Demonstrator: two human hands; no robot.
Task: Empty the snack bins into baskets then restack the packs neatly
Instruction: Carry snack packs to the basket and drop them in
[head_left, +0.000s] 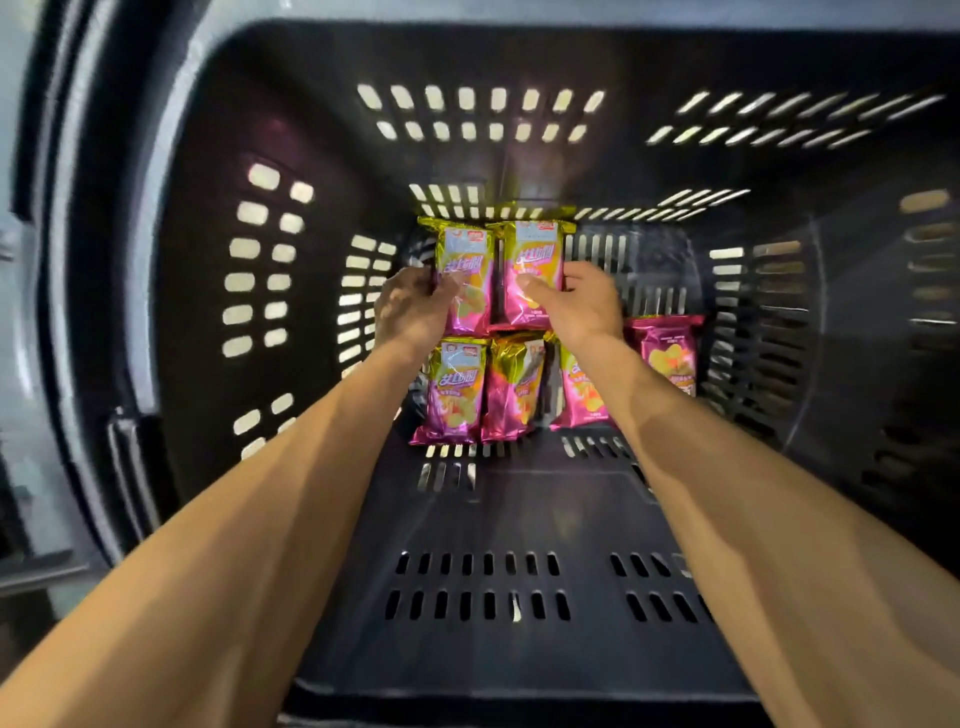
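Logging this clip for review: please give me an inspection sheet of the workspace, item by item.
Surface: floor of a black slotted basket.
Job's things: six pink-and-gold chip packs lie on the basket floor. Two are in the far row, the far-left pack and the far-right pack. The near row has four, one partly hidden by the right forearm.
Clutter: nothing seen.
Hands: left hand grips the far-left pack at its left edge. Right hand holds the far-right pack, with the thumb across its face.
Cables: nothing seen.
Surroundings: blurred grey surface beyond the basket's left rim, too blurred to identify.
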